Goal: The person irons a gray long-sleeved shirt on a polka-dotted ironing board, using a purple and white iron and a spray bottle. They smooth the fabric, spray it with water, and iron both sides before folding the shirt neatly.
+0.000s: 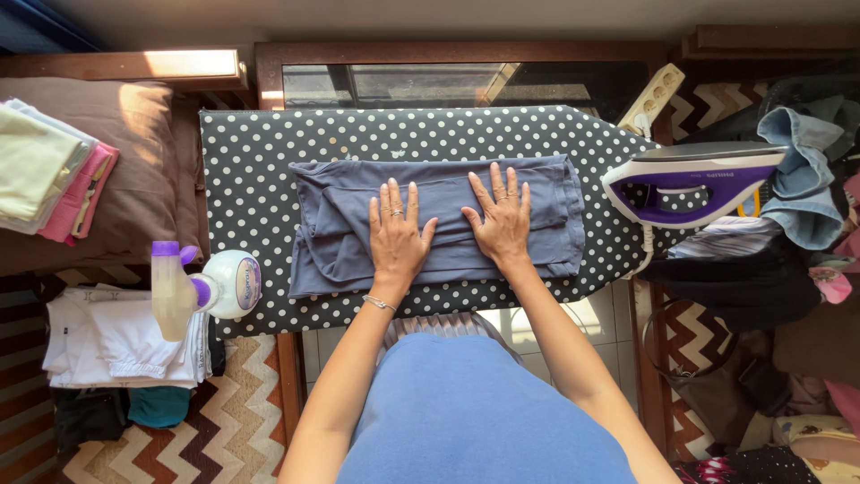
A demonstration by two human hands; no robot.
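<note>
Both of your hands lie flat, palms down and fingers spread, on the folded slate-blue fabric garment [439, 224]; neither one grips or pinches anything. Your left hand [396, 235] rests on the middle of the cloth, slightly nearer you; your right hand [502, 221] sits just beside it toward the narrow end of the board, thumbs angled toward each other but not touching.

The garment lies on the black ironing board with white polka dots [260, 152]; its long axis runs across your view, side to side, following the board's own length; the bulkier folds bunch at the left end, well beyond your left hand, while the flatter hem end reaches past your right hand. So the cloth stretches both ways from under your palms, with more of it on the left hand's side.

At the right tip of the board the purple and white steam iron [690, 184] rests, nearest your right hand but apart from it; on the board's left near edge a translucent spray bottle with a purple cap [170, 287] and a round white bottle [231, 283] lie together; folded white clothes [116, 336] are stacked below them.
</note>
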